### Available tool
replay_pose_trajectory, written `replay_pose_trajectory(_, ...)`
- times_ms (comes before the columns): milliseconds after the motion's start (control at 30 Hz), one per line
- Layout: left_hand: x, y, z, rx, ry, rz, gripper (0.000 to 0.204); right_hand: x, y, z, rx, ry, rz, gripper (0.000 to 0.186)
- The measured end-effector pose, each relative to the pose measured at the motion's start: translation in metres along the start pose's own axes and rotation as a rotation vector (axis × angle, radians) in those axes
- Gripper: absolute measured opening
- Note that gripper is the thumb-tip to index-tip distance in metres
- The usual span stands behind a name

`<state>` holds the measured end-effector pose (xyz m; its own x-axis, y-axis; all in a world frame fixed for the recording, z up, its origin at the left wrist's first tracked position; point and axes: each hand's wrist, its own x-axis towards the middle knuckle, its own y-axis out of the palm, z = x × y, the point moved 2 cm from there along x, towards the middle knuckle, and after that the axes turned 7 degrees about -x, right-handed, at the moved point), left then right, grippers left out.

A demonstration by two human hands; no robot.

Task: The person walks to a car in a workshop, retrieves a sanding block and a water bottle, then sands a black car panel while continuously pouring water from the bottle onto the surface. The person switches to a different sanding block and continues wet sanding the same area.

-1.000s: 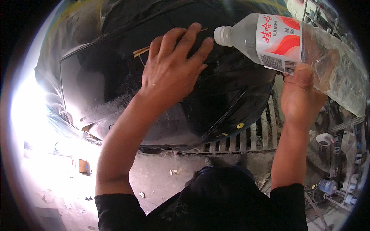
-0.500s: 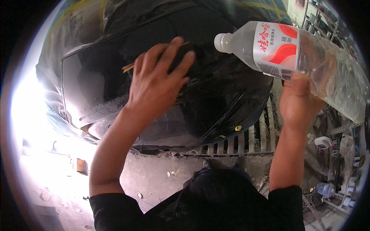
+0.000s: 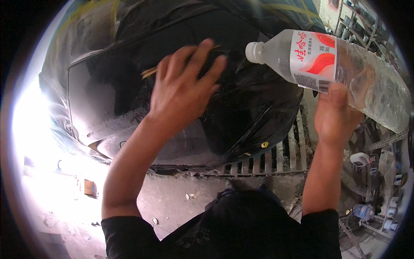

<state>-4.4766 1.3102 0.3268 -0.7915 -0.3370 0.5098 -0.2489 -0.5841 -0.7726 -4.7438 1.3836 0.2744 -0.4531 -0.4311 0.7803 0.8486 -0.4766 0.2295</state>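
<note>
My left hand (image 3: 185,82), blurred, is spread with fingers apart over a black car hood (image 3: 99,90). A thin tan piece (image 3: 147,73) shows from beneath its fingers; whether they grip it I cannot make out. My right hand (image 3: 334,112) is closed on a large clear plastic bottle (image 3: 280,56) with a red-and-white label and white cap, held sideways above the hood's right side, cap toward my left hand. The bottle's contents are hard to make out.
Wrinkled plastic sheeting with yellow tape (image 3: 90,21) covers the car's upper part. A slatted grate (image 3: 280,155) borders the car at the lower right. Cluttered shelving (image 3: 351,26) stands at right, with containers (image 3: 362,211) lower down. A cardboard box (image 3: 89,187) sits on the bright floor at left.
My left hand and the tan piece beneath it moved down-left, then slightly back up. My right hand and bottle are somewhat lower than a second ago.
</note>
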Motion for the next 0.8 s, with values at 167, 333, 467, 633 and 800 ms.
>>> replay_pose_trajectory(167,0.004,-0.001,0.0,-0.039,0.013,0.009,0.054,0.006,0.015,0.008,0.104,-0.008,-0.079,0.097)
replay_pose_trajectory(333,-0.012,0.0,0.006,0.003,0.016,0.007,0.056,-0.001,0.009,0.006,0.025,0.0,0.012,0.084)
replay_pose_trajectory(467,0.015,0.007,-0.004,-0.02,0.035,-0.021,0.055,0.0,0.01,0.004,0.049,0.039,-0.014,0.084)
replay_pose_trajectory(633,-0.018,-0.001,0.006,0.012,-0.008,0.023,0.053,0.0,0.002,0.005,0.078,-0.014,-0.052,0.081)
replay_pose_trajectory(800,0.024,0.011,-0.005,-0.02,0.034,-0.026,0.056,0.007,0.005,0.004,0.15,0.001,-0.014,0.079)
